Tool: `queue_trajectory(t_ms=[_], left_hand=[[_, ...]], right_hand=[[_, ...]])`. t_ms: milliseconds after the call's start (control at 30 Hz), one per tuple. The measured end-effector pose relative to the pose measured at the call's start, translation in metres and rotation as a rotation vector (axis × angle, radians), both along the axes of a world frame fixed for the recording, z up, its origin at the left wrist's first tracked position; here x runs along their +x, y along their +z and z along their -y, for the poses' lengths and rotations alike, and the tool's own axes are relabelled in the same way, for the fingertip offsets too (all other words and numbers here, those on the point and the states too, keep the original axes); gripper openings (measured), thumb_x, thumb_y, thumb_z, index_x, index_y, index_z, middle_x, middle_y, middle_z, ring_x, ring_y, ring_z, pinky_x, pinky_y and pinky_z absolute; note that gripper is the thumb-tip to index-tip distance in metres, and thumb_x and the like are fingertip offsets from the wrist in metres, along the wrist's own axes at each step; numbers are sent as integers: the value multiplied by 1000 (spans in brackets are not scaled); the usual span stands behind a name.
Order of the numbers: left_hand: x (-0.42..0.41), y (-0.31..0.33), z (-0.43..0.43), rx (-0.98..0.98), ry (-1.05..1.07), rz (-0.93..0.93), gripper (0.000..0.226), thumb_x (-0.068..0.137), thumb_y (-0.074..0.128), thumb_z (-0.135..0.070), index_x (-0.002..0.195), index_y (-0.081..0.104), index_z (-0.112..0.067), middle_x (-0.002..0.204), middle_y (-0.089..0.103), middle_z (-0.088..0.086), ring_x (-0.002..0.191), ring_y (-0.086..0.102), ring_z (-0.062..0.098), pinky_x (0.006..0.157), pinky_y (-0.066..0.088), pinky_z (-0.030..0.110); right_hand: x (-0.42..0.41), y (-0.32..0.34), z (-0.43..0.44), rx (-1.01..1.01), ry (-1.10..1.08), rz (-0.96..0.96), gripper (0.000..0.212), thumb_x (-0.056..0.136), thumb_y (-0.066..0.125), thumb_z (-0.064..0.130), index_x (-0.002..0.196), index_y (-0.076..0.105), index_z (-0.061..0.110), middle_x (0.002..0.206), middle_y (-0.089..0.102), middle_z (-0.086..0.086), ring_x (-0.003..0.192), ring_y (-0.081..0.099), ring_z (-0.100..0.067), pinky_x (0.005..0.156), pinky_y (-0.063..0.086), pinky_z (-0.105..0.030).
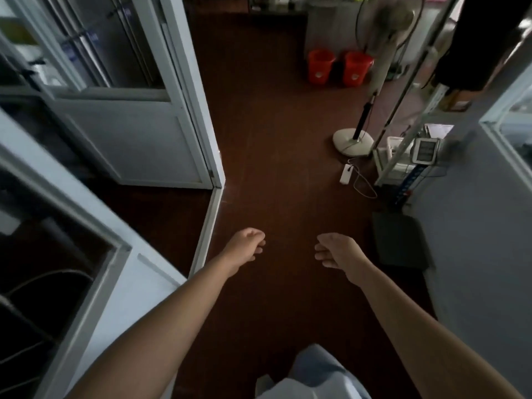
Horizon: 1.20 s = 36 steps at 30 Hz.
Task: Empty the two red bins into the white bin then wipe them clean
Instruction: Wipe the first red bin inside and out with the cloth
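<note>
Two red bins stand side by side on the dark red floor at the far end of the room: the left red bin [320, 66] and the right red bin [357, 68]. Both are upright, and the fan's pole overlaps the right one's edge. My left hand [247, 246] and my right hand [337, 250] hang out in front of me above the floor, far short of the bins, fingers loosely curled, holding nothing. No white bin shows in this view.
A standing fan [353, 141] with a white base is right of the bins, with a white power strip and cord [345, 174] on the floor. An open white-framed door [198, 133] juts in from the left. A metal rack [403, 156] and a dark floor scale [398, 240] line the right.
</note>
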State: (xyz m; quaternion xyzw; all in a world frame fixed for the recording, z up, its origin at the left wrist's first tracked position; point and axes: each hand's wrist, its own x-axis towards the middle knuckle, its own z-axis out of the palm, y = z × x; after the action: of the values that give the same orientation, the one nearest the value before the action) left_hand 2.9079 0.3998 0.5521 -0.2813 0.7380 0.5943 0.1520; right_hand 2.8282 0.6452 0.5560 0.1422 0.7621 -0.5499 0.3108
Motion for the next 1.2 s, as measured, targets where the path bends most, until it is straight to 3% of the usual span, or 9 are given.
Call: queue_trajectory(t_ms=[100,267,500,700,800,900,1000,1100,1200], left_hand=[[-70,-10,26,-17,-35,-36,19,103,50,-37,110,64,-28,111,71,-2,103,68,17,90,54,38],[-193,-26,61,-27,-57,-56,20,101,50,-43,111,64,-33,109,71,-9,101,69,11,90,54,35],[-389,-18,125,10,5,-3,18,102,51,-39,108,65,-30,108,72,-5,99,70,14,81,53,30],[-551,-22,199,-44,-18,13,22,92,52,-52,103,66,-39,99,73,-16,93,71,7,90,56,38],[-638,-31,241,-162,-127,23,29,87,47,-61,101,63,-40,103,71,-16,96,69,7,91,55,39],[-727,-37,283,-341,-268,-5,24,93,49,-55,108,59,-39,112,67,-13,103,63,9,88,52,32],[-817,-32,321,-464,-373,-9,32,98,51,-46,121,61,-27,113,66,-9,100,62,11,81,49,28],[-912,-23,357,-572,-454,-18,38,98,49,-45,127,60,-22,118,65,-3,107,61,18,91,52,36],[-1002,-15,382,-668,-544,-14,39,100,46,-46,130,58,-24,122,60,-3,110,58,18,96,52,41]], right_hand=[[-63,-11,19,-22,31,-58,11,100,59,25,105,70,24,96,77,0,81,76,-15,66,60,-26],[-188,-19,59,-69,60,-111,14,101,58,23,103,71,26,93,77,2,82,75,-14,67,59,-25],[-401,-7,132,-46,121,-90,16,102,55,18,106,70,20,96,75,-4,74,72,-13,65,55,-28],[-562,-12,203,-35,167,-75,15,102,55,18,107,69,19,99,75,-7,76,71,-16,61,54,-27],[-645,-26,240,15,184,-100,15,102,55,18,109,69,17,94,75,-6,73,70,-16,60,52,-28],[-726,-34,275,155,254,-202,15,100,55,22,97,69,26,87,75,-3,76,70,-19,62,50,-30],[-803,-30,308,308,347,-258,13,99,55,34,92,65,35,80,72,7,73,67,-8,55,45,-17],[-886,-26,341,404,435,-334,14,101,52,38,92,63,36,87,68,11,79,65,-11,58,44,-18],[-968,-26,368,471,509,-361,24,104,47,36,109,67,25,103,67,6,92,65,-17,72,45,-25]])
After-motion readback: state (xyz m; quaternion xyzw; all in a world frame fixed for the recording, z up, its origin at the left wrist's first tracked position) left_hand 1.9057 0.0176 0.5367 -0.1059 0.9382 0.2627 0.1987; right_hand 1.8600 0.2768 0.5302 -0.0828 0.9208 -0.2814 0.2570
